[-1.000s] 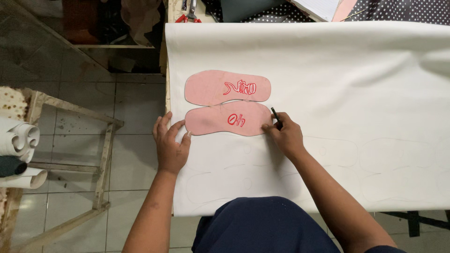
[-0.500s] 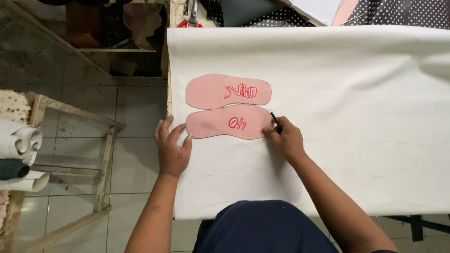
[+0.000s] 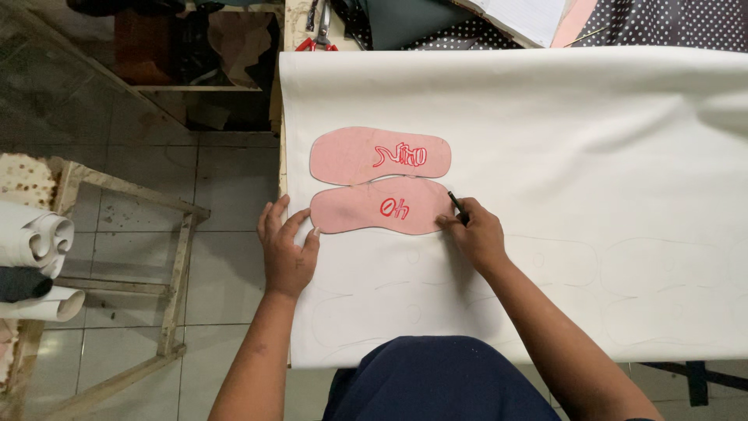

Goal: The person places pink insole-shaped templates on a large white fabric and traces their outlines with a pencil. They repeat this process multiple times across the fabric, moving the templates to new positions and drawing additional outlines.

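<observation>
My right hand pinches black pen at near pink insole three o'clock end; left hand flat, fingers spread, at nine.

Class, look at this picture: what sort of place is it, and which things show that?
Probably a small shoemaking workshop. Pink sole-shaped templates lie on white sheet material already marked with traced outlines; the right hand holds a pen, and rolled material sits nearby.

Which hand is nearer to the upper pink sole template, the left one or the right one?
Right, though only narrowly. The right hand, holding a dark pen, sits just below the right end of the upper pink sole template. The left hand lies lower, at the lower template.
</observation>
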